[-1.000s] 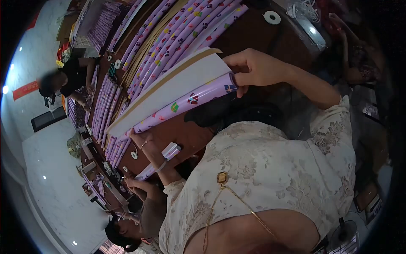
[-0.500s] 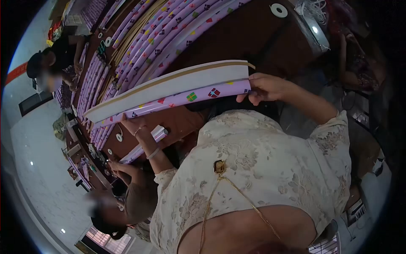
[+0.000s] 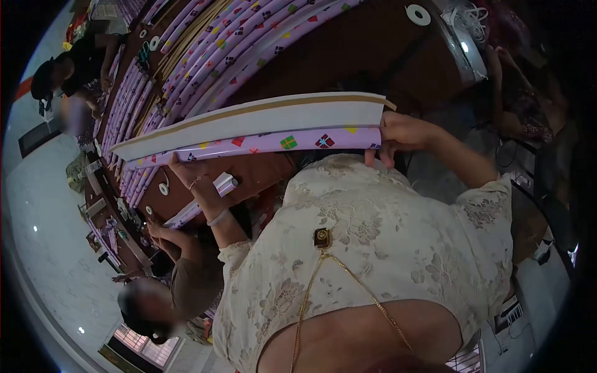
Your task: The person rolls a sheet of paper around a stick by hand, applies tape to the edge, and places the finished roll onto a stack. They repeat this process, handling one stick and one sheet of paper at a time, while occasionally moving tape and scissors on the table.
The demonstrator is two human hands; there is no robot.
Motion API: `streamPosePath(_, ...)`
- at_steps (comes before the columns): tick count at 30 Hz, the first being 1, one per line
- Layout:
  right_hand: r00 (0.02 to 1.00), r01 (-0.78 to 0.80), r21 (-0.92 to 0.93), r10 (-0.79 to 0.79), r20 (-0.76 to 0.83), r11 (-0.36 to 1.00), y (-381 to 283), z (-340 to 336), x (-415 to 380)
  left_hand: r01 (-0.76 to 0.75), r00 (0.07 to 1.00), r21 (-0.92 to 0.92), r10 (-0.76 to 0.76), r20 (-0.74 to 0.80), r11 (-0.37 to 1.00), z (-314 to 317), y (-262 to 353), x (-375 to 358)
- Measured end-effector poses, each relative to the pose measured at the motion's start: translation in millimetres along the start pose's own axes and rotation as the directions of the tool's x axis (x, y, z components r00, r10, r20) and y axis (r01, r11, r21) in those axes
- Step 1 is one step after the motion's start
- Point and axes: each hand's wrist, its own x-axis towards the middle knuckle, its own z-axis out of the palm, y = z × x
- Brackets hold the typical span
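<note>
I hold a long roll of purple gift-wrap paper (image 3: 273, 142) with coloured gift-box prints, its loose white sheet (image 3: 261, 118) standing up above it. My right hand (image 3: 401, 133) grips the roll's right end. My left hand (image 3: 193, 180) holds it near the left end, with a ring and a wristband showing. The roll hangs level in front of my chest, above the near edge of the brown table (image 3: 348, 56).
Several finished purple rolls (image 3: 236, 43) lie in rows across the table and far down its left side. Tape rolls (image 3: 418, 13) sit on the table. One person (image 3: 168, 292) works at my left, another (image 3: 68, 68) farther along. A short roll (image 3: 199, 208) lies below my left hand.
The roll has swung from a slant to nearly level and come closer to my chest. My right hand has dropped lower and moved right; my view has shifted.
</note>
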Motion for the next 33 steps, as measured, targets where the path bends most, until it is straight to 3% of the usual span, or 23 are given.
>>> streamPosePath(2, 0.993, 0.070, 0.536, -0.109, 0.043, 0.841, 27, -1, 8, -0.013, 1.000, -0.015, 0.013, 0.017, 1.000, -7, -2, 2)
streamPosePath(6, 0.995, -0.025, 0.689, -0.048, 0.086, 0.725, 26, 11, 4, -0.044, 0.996, -0.044, 0.047, 0.072, 0.998, -28, -6, 17)
streamPosePath(7, 0.998, -0.015, 0.570, -0.019, 0.054, 0.821, 20, 14, 1, -0.042, 0.996, -0.043, 0.046, 0.073, 0.998, -30, -6, 18)
streamPosePath(8, 0.998, -0.014, 0.569, -0.019, 0.052, 0.822, 14, 14, -1, -0.040, 0.996, -0.066, 0.046, 0.081, 0.997, -31, -6, 19)
streamPosePath(9, 0.991, 0.129, 0.062, -0.128, -0.028, 0.990, 9, 15, -3, -0.039, 0.995, -0.091, 0.047, 0.088, 0.995, -32, -6, 19)
streamPosePath(10, 0.966, 0.210, -0.466, -0.256, -0.037, 0.859, 5, 14, -3, -0.039, 0.995, -0.093, 0.047, 0.085, 0.995, -37, -6, 24)
streamPosePath(11, 0.899, 0.328, -0.644, -0.437, -0.011, 0.691, 2, 11, -4, -0.051, 0.993, -0.086, 0.060, 0.102, 0.995, -45, -6, 32)
streamPosePath(12, 0.901, 0.326, -0.643, -0.433, -0.010, 0.693, -1, 11, -6, -0.062, 0.990, -0.078, 0.071, 0.119, 0.995, -50, -7, 36)
streamPosePath(14, 0.991, 0.050, -0.155, -0.068, -0.119, 0.987, -9, 11, -9, -0.076, 0.990, -0.072, 0.084, 0.111, 0.995, -28, -6, 13)
streamPosePath(15, 0.997, 0.058, -0.017, -0.059, -0.043, 0.998, 0, 7, -3, -0.094, 0.989, -0.067, 0.101, 0.107, 0.993, -19, -5, 6)
streamPosePath(16, 0.997, 0.059, -0.017, -0.060, -0.043, 0.998, 11, 6, -1, -0.094, 0.989, -0.067, 0.101, 0.108, 0.993, -22, -6, 8)
streamPosePath(17, 0.999, 0.017, 0.423, -0.036, 0.035, 0.906, 21, 5, 1, -0.111, 0.986, -0.069, 0.119, 0.119, 0.991, -28, -9, 12)
streamPosePath(18, 0.992, -0.059, 0.774, -0.048, 0.116, 0.631, 26, 5, 1, -0.128, 0.982, -0.072, 0.136, 0.131, 0.989, -29, -10, 12)
streamPosePath(19, 0.983, -0.094, 0.823, -0.076, 0.164, 0.560, 22, 7, -1, -0.126, 0.982, -0.070, 0.134, 0.133, 0.990, -30, -10, 12)
streamPosePath(23, 0.987, -0.037, 0.820, -0.109, 0.120, 0.571, 17, 14, -4, -0.050, 0.966, -0.176, 0.092, 0.241, 0.983, -31, -11, 10)
streamPosePath(24, 0.990, 0.099, 0.443, -0.135, 0.050, 0.891, -4, 19, -12, -0.041, 0.963, -0.195, 0.090, 0.254, 0.980, -30, -10, 11)
streamPosePath(25, 0.982, 0.187, -0.055, -0.187, -0.002, 0.981, -15, 22, -17, -0.038, 0.962, -0.198, 0.089, 0.259, 0.980, -28, -10, 10)
streamPosePath(26, 0.903, 0.330, -0.510, -0.423, -0.075, 0.795, -11, 19, -15, -0.073, 0.969, -0.149, 0.106, 0.225, 0.986, -27, -8, 10)
streamPosePath(29, 0.877, 0.360, -0.555, -0.474, -0.071, 0.749, -28, 20, -19, -0.058, 0.994, -0.105, 0.067, 0.083, 0.993, -13, -5, -1)
streamPosePath(30, 0.928, 0.308, -0.395, -0.365, -0.075, 0.865, -25, 19, -20, -0.070, 0.977, -0.116, 0.091, 0.192, 0.991, -19, -5, 6)
streamPosePath(31, 0.927, 0.309, -0.393, -0.366, -0.077, 0.866, -22, 19, -19, -0.081, 0.948, -0.129, 0.116, 0.296, 0.988, -24, -5, 11)
streamPosePath(32, 0.969, 0.229, -0.060, -0.233, -0.080, 0.972, -17, 18, -16, -0.081, 0.948, -0.127, 0.116, 0.296, 0.989, -31, -6, 15)
streamPosePath(33, 0.994, 0.109, 0.279, -0.104, -0.035, 0.954, -10, 18, -12, -0.093, 0.956, -0.109, 0.120, 0.270, 0.990, -37, -6, 19)
